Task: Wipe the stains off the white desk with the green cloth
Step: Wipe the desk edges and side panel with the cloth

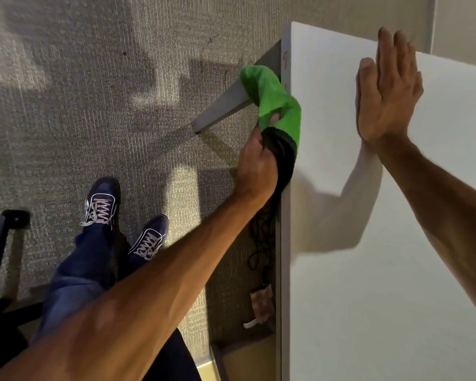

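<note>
The left hand (254, 163) gripped a fuzzy green cloth (275, 100) against the smooth white counter (382, 270) edge at frame centre. The right hand (386, 92) lay flat, fingers extended, at upper right; no writing was legible.

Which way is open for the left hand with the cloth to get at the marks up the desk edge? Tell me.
Probably straight up the edge. The left hand already holds the cloth against the desk edge, just below the brownish marks; nothing blocks that stretch.
</note>
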Motion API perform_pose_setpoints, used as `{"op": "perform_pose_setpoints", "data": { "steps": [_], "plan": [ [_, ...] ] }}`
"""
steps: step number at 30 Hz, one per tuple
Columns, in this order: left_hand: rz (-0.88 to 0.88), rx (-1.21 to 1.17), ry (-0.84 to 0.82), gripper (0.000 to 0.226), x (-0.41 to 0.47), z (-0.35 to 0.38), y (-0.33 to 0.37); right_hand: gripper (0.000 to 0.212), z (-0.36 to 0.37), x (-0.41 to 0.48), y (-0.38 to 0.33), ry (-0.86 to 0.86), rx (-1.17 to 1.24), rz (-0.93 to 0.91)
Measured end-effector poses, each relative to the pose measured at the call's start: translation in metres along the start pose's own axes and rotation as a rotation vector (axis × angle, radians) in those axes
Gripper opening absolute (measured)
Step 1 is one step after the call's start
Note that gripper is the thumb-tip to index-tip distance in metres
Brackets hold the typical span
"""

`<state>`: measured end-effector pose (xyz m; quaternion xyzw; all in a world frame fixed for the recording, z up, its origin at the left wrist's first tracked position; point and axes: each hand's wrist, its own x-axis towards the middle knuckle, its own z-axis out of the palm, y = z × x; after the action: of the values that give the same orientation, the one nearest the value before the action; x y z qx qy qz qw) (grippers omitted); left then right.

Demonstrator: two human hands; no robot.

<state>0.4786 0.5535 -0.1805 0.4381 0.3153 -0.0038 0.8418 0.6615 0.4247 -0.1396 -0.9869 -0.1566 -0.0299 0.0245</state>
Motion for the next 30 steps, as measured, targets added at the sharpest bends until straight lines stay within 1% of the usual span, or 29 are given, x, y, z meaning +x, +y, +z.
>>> {"op": "perform_pose_setpoints", "data": {
  "steps": [2,4,7,10,15,18,20,23,25,30],
  "plan": [
    [0.043,0.066,0.058,0.049,-0.001,0.006,0.008,0.06,0.0,0.0,0.0,-0.004,0.004,0.0],
    [0.08,0.109,0.099,0.061,-0.01,0.014,0.014,0.063,-0.001,0.0,-0.001,0.004,0.008,-0.005],
    [0.213,0.142,0.104,0.079,-0.025,0.023,0.015,0.065,-0.003,-0.001,-0.001,0.013,0.02,0.001],
    [0.325,0.206,0.078,0.092,-0.033,0.023,0.007,0.064,-0.003,-0.002,-0.003,0.011,0.037,0.011],
    [0.344,0.255,0.046,0.098,-0.035,0.023,0.0,0.064,-0.003,-0.002,-0.003,0.017,0.043,0.011],
    [0.357,0.341,0.03,0.106,-0.036,0.022,-0.001,0.061,-0.003,-0.001,-0.003,0.02,0.044,0.014],
    [0.368,0.415,0.012,0.105,-0.035,0.021,-0.001,0.058,-0.003,-0.001,-0.003,0.025,0.041,0.011],
    [0.371,0.471,0.025,0.086,-0.035,0.025,0.002,0.057,-0.004,-0.002,-0.004,0.015,0.03,0.018],
    [0.37,0.482,0.037,0.078,-0.035,0.027,0.005,0.057,-0.005,-0.002,-0.006,0.0,0.029,0.023],
    [0.343,0.466,0.074,0.07,-0.009,0.03,0.025,0.06,-0.006,-0.002,-0.005,-0.01,0.033,0.014]
  ]
}}
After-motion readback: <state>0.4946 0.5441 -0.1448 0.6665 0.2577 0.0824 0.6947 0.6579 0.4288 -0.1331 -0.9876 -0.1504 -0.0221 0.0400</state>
